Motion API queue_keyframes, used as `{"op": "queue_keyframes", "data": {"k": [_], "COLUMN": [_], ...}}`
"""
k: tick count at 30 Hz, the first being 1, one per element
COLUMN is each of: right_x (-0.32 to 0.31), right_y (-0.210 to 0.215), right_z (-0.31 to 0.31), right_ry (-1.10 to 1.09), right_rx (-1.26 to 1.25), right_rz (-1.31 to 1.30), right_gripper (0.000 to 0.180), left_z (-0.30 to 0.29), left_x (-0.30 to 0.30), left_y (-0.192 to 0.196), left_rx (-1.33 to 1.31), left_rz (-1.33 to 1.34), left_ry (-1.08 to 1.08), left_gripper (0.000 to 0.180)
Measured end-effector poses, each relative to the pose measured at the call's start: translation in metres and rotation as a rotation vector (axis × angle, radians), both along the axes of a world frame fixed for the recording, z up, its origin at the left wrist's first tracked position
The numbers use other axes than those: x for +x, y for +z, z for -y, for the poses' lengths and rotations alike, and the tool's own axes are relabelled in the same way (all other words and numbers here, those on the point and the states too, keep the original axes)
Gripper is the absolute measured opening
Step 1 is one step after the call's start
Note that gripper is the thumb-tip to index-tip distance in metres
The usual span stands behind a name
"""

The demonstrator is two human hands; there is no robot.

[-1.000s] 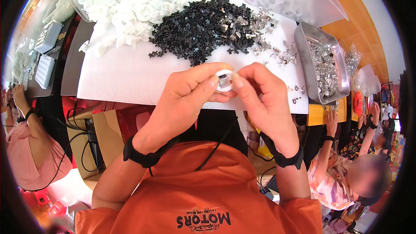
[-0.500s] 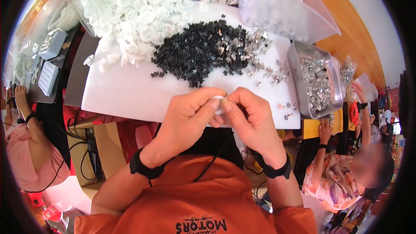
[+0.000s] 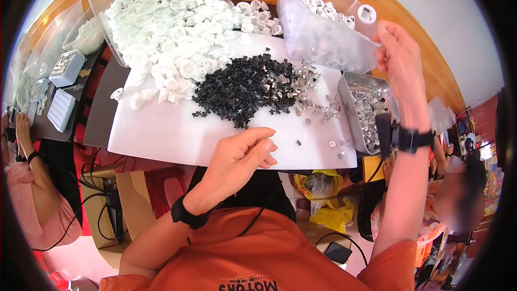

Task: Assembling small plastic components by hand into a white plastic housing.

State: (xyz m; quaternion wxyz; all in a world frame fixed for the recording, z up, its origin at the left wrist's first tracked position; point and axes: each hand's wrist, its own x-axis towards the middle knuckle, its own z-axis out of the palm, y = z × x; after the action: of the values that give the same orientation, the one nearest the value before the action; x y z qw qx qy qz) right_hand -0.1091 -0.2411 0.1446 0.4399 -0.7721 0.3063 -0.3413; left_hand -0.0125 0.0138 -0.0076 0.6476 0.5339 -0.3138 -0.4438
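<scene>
My right hand [image 3: 398, 54] reaches out to the far right, over the edge of a translucent bin [image 3: 328, 46]. Just off its parted fingertips is a white round plastic piece [image 3: 367, 14] with a small dark slot, apparently in the air. Over the front edge of the white foam board [image 3: 156, 137], my left hand [image 3: 239, 156] is loosely closed, thumb close to the index finger. Whatever it may hold is hidden. Beyond it lies a heap of small black plastic parts [image 3: 231, 91], with small shiny metal pieces [image 3: 309, 89] along its right side.
A large pile of white plastic caps [image 3: 167, 32] spills from a clear bin at the back left. A metal tray [image 3: 344, 94] of small shiny parts stands at the right. Other people sit at both sides. A yellow plastic bag [image 3: 331, 215] lies below the table.
My hands have parted. The right one has swung to the far right with the white piece, which is now off its fingertips. My left hand stays near the board's front edge.
</scene>
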Motion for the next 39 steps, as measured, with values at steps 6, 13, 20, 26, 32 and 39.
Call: {"op": "queue_keyframes", "data": {"k": [6, 13, 20, 26, 32, 39], "right_x": [0.021, 0.053, 0.087, 0.132, 0.172, 0.172], "right_y": [-0.011, -0.072, -0.076, -0.096, -0.11, -0.108], "right_z": [-0.009, -0.052, -0.069, -0.093, -0.102, -0.101], "right_ry": [0.107, 0.421, 0.526, 0.654, 0.483, 0.407], "right_rx": [-0.011, -0.279, -0.591, -0.706, -0.766, -0.717], "right_rz": [-0.149, -0.473, -0.538, -0.367, -0.574, -0.488], "right_gripper": [0.021, 0.023, 0.018, 0.016, 0.017, 0.022], "left_z": [0.001, -0.002, 0.0, 0.0, -0.001, -0.003], "left_x": [-0.001, 0.0, -0.004, -0.003, -0.002, 0.002], "left_y": [-0.004, -0.007, -0.01, -0.007, -0.01, -0.003], "left_rx": [-0.062, -0.048, -0.098, -0.099, -0.124, -0.122], "left_rz": [-0.002, -0.007, 0.046, 0.097, 0.047, 0.013], "left_ry": [-0.014, 0.009, 0.022, 0.012, 0.0, -0.051], "left_gripper": [0.029, 0.028, 0.026, 0.026, 0.026, 0.026]}}
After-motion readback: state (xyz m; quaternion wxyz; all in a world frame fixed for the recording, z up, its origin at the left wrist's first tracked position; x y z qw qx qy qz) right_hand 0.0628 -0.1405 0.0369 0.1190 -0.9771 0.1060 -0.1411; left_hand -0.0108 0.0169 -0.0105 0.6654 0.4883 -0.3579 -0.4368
